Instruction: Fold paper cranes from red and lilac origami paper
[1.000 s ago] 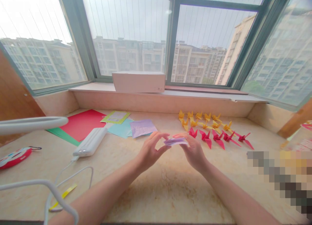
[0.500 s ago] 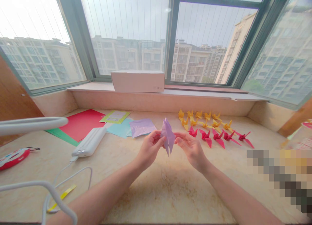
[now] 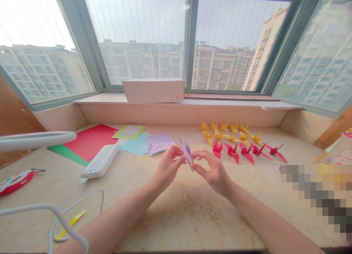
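A half-folded purple origami paper (image 3: 186, 150) is held up over the counter, turned nearly edge-on, with pointed flaps at its top. My left hand (image 3: 171, 165) pinches its left side between thumb and fingers. On the right side, the thumb and fingertips of my right hand (image 3: 216, 170) close on the lower right edge; the exact contact is partly hidden. Behind my left hand lie a creased purple sheet (image 3: 158, 143) and light blue sheets (image 3: 135, 144). Pink paper cranes (image 3: 232, 151) stand in a row beyond my right hand, with yellow paper cranes (image 3: 231, 137) behind them.
To the left are red paper (image 3: 89, 140), green paper (image 3: 68, 155), a yellow-green packet (image 3: 129, 132), a white power bank (image 3: 101, 161) with its cable, and a red-and-white object (image 3: 16, 181). A white stand tube (image 3: 49, 209) crosses the lower left. A white box (image 3: 153, 91) sits on the sill.
The purple folded paper has turned from showing its broad face to nearly edge-on. My right thumb and fingers have spread and shifted slightly along its right edge.
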`<state>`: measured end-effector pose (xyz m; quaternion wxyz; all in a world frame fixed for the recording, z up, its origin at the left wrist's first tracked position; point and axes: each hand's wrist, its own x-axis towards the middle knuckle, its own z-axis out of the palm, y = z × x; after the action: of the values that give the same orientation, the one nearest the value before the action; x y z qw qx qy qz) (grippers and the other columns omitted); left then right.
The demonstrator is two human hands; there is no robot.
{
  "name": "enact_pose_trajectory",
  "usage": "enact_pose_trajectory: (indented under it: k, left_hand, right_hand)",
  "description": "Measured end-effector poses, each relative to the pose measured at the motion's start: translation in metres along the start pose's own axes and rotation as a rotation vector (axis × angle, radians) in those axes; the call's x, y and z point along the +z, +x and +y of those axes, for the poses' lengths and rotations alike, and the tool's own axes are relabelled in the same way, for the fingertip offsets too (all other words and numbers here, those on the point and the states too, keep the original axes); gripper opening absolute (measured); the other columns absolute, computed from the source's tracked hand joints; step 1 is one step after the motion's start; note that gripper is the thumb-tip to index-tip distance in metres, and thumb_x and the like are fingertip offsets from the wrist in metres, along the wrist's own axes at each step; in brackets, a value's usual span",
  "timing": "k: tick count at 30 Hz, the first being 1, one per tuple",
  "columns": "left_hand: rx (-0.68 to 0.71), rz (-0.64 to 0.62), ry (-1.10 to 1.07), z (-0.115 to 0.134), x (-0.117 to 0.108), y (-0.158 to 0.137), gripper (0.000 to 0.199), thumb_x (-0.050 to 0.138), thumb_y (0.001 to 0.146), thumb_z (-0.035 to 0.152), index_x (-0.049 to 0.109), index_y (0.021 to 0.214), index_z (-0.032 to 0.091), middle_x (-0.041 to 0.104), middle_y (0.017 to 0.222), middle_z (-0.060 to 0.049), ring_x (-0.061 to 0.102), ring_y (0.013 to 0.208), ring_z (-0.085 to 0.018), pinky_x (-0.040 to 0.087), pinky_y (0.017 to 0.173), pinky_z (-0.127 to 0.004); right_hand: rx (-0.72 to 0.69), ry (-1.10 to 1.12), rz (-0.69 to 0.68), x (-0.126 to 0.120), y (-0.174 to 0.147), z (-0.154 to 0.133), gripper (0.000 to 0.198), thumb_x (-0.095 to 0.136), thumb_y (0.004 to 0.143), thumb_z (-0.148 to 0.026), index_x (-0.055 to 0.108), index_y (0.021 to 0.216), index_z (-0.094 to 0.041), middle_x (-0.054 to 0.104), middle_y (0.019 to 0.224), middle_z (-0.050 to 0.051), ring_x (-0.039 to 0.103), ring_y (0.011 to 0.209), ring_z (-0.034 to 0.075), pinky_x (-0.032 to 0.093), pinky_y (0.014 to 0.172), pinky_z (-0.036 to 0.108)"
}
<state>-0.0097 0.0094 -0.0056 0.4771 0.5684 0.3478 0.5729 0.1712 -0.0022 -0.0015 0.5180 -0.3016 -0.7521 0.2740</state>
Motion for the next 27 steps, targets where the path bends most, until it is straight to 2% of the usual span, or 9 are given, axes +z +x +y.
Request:
enact_pose_trajectory:
  k: [3,6,10,15,18,20,24,27]
  left_hand:
    - [0.006,-0.002,0.021,0.001,-0.001,0.0,0.024,0.074,0.08,0.031,0.055,0.086,0.018,0.065,0.082,-0.001,0.061,0.074,-0.013,0.05,0.065,-0.025]
    - [-0.012,-0.038,0.006,0.005,0.001,-0.001,0.026,0.073,0.081,0.034,0.055,0.091,0.019,0.066,0.077,0.0,0.059,0.067,-0.012,0.05,0.061,-0.025]
    - [-0.003,-0.11,-0.022,0.013,0.005,-0.005,0.026,0.071,0.083,0.036,0.058,0.093,0.017,0.07,0.084,-0.004,0.063,0.074,-0.014,0.053,0.068,-0.027]
    - [-0.011,-0.135,-0.029,0.019,0.006,-0.008,0.033,0.061,0.089,0.046,0.063,0.097,0.014,0.071,0.09,-0.009,0.066,0.081,-0.018,0.056,0.074,-0.033]
    - [-0.097,-0.078,-0.038,0.021,0.006,-0.008,0.04,0.064,0.086,0.05,0.062,0.105,0.014,0.071,0.091,-0.009,0.067,0.083,-0.021,0.058,0.071,-0.036]
    - [-0.174,-0.093,-0.028,0.022,0.006,-0.008,0.044,0.07,0.081,0.048,0.063,0.107,0.014,0.071,0.097,-0.011,0.068,0.089,-0.023,0.058,0.075,-0.038]
    - [-0.299,-0.184,-0.029,0.021,0.01,-0.01,0.04,0.075,0.078,0.045,0.069,0.098,0.011,0.074,0.094,-0.011,0.07,0.089,-0.025,0.056,0.086,-0.041]
    - [-0.309,-0.169,-0.053,0.018,0.012,-0.011,0.035,0.075,0.077,0.042,0.072,0.093,0.01,0.075,0.091,-0.011,0.071,0.088,-0.024,0.054,0.088,-0.04]
  right_hand:
    - [0.082,0.008,0.028,0.001,0.001,0.002,0.02,0.067,0.087,-0.034,0.07,0.105,-0.024,0.072,0.101,0.006,0.064,0.095,0.023,0.05,0.088,0.039]
    - [0.222,0.112,0.089,0.001,0.003,0.008,0.019,0.065,0.087,-0.037,0.07,0.098,-0.022,0.074,0.097,0.007,0.066,0.092,0.023,0.051,0.087,0.04]
    - [0.366,0.304,0.149,0.0,0.007,0.013,0.022,0.069,0.083,-0.038,0.068,0.094,-0.019,0.074,0.091,0.007,0.069,0.086,0.022,0.053,0.082,0.037]
    - [0.403,0.376,0.221,-0.002,0.01,0.014,0.026,0.073,0.079,-0.04,0.066,0.092,-0.018,0.074,0.087,0.006,0.068,0.082,0.02,0.053,0.075,0.032]
    - [0.411,0.353,0.199,-0.002,0.009,0.014,0.025,0.071,0.08,-0.041,0.066,0.09,-0.018,0.072,0.084,0.005,0.067,0.079,0.019,0.051,0.073,0.031]
    - [0.415,0.307,0.148,-0.002,0.007,0.015,0.024,0.069,0.082,-0.04,0.067,0.091,-0.018,0.071,0.083,0.005,0.065,0.076,0.019,0.05,0.072,0.031]
    - [0.413,0.241,0.031,-0.001,0.004,0.014,0.022,0.066,0.083,-0.037,0.068,0.094,-0.018,0.069,0.081,0.004,0.061,0.073,0.018,0.047,0.068,0.031]
    - [0.408,0.203,0.004,0.001,0.003,0.014,0.024,0.065,0.084,-0.039,0.069,0.095,-0.018,0.068,0.08,0.004,0.059,0.071,0.017,0.046,0.066,0.03]
